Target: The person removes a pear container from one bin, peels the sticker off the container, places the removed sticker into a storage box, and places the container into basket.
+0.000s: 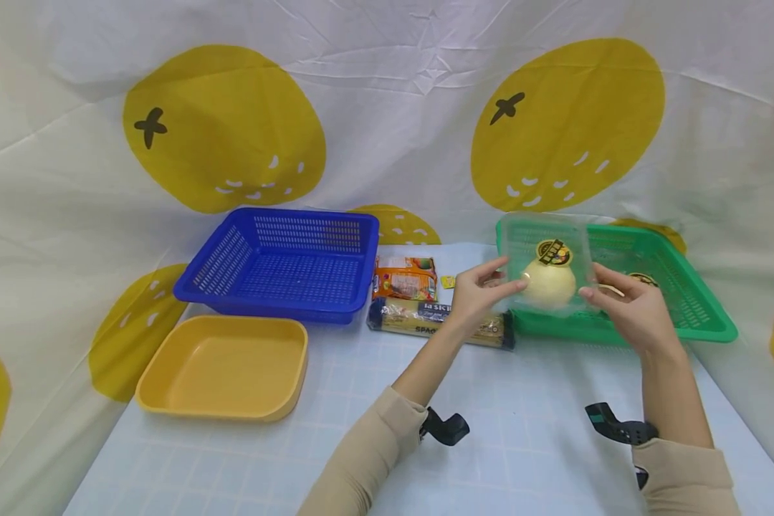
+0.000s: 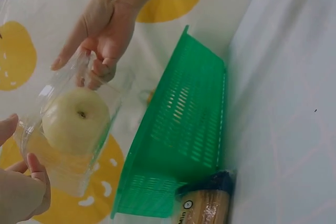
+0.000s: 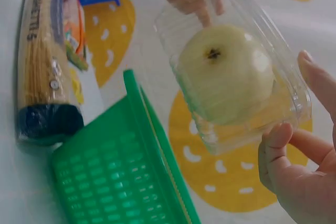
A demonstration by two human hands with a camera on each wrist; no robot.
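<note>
Both hands hold a clear plastic box raised in front of the green basket. Inside sits a round, pale yellow fruit with a dark dried end; whether it is a pear or an apple I cannot tell. A black-and-gold sticker is on the box. My left hand grips the box's left side, thumb toward me. On the opposite side, my right hand pinches the edge between thumb and fingers. The green basket holds another clear pack with a similar sticker, partly hidden by my right hand.
Left of the hands lie a spaghetti pack and an orange food packet, with a small yellow item nearby. Farther left stand a blue basket and a yellow tray. A patterned cloth hangs behind.
</note>
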